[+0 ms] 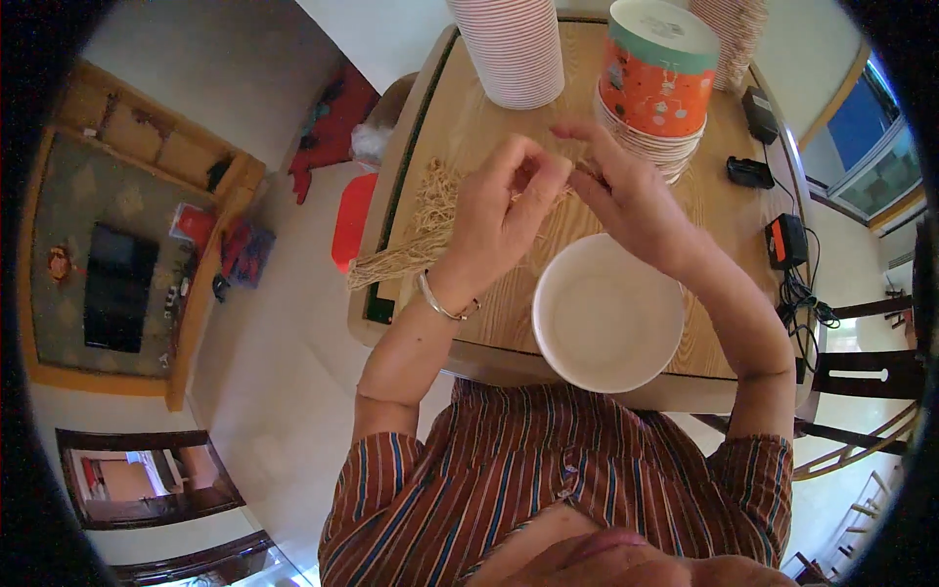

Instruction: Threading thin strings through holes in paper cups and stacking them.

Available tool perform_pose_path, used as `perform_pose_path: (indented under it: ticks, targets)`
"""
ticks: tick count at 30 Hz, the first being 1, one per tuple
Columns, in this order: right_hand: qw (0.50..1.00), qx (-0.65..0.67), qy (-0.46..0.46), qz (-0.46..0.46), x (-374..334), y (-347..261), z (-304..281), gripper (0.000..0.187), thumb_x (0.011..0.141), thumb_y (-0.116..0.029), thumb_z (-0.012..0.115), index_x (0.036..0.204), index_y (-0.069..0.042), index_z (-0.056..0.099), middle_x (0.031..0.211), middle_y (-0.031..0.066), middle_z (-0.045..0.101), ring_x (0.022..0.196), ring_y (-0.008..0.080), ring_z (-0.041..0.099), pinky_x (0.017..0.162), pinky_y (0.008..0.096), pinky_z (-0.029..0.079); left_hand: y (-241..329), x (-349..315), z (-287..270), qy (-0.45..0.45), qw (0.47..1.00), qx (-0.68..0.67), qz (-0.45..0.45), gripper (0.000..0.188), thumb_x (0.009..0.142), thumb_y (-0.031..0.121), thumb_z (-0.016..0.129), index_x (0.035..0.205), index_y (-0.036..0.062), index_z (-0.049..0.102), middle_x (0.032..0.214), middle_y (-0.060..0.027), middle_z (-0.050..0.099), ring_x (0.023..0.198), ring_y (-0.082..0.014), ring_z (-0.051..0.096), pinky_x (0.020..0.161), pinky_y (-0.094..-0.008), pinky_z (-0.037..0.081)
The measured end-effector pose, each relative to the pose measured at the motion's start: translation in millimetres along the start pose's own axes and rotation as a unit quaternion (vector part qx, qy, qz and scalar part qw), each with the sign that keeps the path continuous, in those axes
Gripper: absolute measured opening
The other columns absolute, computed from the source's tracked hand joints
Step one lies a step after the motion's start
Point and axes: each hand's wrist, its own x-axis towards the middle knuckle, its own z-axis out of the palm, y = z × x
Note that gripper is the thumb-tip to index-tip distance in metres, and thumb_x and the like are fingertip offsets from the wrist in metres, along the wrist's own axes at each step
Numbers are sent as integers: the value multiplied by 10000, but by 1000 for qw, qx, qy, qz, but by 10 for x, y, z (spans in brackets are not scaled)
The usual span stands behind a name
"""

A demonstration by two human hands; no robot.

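Note:
My left hand (507, 201), a bangle on its wrist, is closed in a pinch above the table, its thumb and forefinger pressed together. Close beside its fingertips is my right hand (631, 186), fingers bent inward and one finger raised. What the fingertips hold is too small to make out; a thin beige strand shows just behind them. A white paper tub (608, 318) stands below my right hand at the table's near edge, its open top toward me. Left of my left hand lies a bundle of beige cords (401, 262), with a loose tangle of cord (437, 201) farther back.
A tall stack of paper tubs (511, 54) stands at the back. Right of it, an orange and green tub (660, 83) sits upside down on another stack. Black adapters (751, 173) and cables (807, 303) line the table's right edge. A red stool (352, 223) stands at left.

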Motion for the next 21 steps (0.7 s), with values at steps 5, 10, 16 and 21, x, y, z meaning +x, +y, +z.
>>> perform_pose_path:
  ticks: [5, 10, 16, 21]
  targets:
    - [992, -123, -2, -28, -89, 45, 111, 448, 914, -147, 571, 1303, -97, 355, 749, 199, 649, 668, 428, 632, 554, 530, 490, 3, 44, -15, -27, 990, 113, 86, 295, 880, 259, 687, 789, 22, 537, 706, -90, 571, 608, -196, 570, 567, -325, 467]
    - [992, -122, -11, -33, -96, 52, 144, 391, 932, -180, 533, 1273, -73, 373, 705, 206, 641, 647, 421, 633, 547, 542, 486, -73, 74, 9, -2, 943, 252, 218, 234, 855, 187, 686, 778, 26, 535, 746, -105, 533, 654, -285, 551, 576, -384, 459]
    - [994, -97, -27, -34, -119, 120, 137, 319, 946, -183, 528, 1229, -74, 429, 735, 221, 644, 678, 429, 631, 564, 537, 488, -175, 111, 21, -21, 953, 196, 229, 130, 876, 73, 635, 801, 21, 542, 758, -104, 521, 666, -292, 545, 585, -394, 453]
    - [999, 42, -12, -25, -123, 105, 76, 240, 930, -160, 593, 1125, -56, 499, 799, 164, 651, 711, 328, 656, 599, 435, 500, -147, 74, -8, -44, 970, 150, 184, 103, 889, 52, 618, 842, 16, 534, 755, -106, 510, 659, -279, 541, 577, -374, 443]
